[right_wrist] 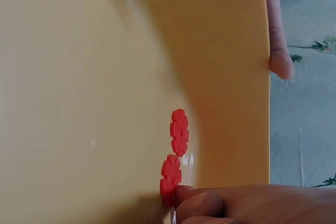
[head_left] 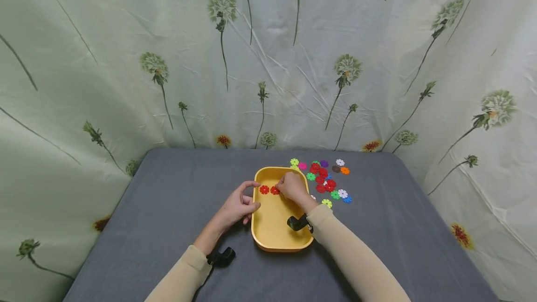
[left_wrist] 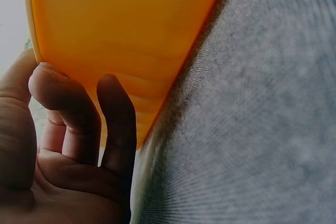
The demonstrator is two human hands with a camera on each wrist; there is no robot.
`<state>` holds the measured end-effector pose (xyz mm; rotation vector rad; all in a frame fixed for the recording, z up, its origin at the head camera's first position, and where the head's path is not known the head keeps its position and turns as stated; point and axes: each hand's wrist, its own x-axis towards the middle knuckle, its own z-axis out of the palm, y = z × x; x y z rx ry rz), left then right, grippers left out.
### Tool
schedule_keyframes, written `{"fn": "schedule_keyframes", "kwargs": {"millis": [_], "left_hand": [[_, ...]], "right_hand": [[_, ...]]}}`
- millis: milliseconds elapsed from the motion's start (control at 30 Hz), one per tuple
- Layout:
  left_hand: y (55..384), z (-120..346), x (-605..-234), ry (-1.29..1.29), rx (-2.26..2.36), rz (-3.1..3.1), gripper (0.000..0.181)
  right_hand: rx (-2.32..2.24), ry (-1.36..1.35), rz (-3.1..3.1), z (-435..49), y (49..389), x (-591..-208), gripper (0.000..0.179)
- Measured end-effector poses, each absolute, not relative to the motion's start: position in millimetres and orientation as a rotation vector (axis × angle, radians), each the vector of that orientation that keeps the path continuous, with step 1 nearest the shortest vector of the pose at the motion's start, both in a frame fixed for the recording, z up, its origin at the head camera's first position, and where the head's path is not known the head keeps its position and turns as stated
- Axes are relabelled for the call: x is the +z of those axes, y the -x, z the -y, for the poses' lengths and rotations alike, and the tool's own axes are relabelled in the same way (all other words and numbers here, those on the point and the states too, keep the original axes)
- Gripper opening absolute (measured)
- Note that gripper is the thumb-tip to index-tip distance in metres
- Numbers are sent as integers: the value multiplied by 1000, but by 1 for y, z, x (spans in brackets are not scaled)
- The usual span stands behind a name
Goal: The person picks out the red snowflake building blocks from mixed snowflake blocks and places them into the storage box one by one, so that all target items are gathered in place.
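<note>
A yellow tray (head_left: 272, 227) sits on the grey cloth. At its left side my left hand (head_left: 237, 206) holds the rim, with digits on both sides of the wall (left_wrist: 131, 35). Inside, towards the far end, two red snowflake-shaped interlocking discs (head_left: 264, 189) lie side by side. My right hand (head_left: 293, 188) reaches in over the right side, its fingertips at the right-hand red disc (head_left: 274, 190). In the right wrist view, bent fingers (right_wrist: 205, 203) hold the edge of that lower disc (right_wrist: 170, 174); the upper disc (right_wrist: 179, 132) lies just beyond, nearly touching it.
Several loose discs in red (head_left: 320, 180), green, white (head_left: 342, 193), blue (head_left: 347, 199), orange (head_left: 345, 170) and other colours lie scattered right of the tray. A flowered curtain (head_left: 268, 59) hangs behind the table. Each wrist wears a black camera mount (head_left: 222, 257).
</note>
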<state>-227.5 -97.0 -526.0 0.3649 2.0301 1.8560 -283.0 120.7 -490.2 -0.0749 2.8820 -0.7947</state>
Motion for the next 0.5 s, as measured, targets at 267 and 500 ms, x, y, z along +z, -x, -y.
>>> {"fn": "schedule_keyframes", "kwargs": {"millis": [267,500], "left_hand": [[227,98,-525,-372,1867,-2029,62],[227,98,-525,-400,1876,-2015,63]], "right_hand": [[-879,71,-2832,-121,283,-490,36],[-1261,105,-2622,-127,280,-487,18]]}}
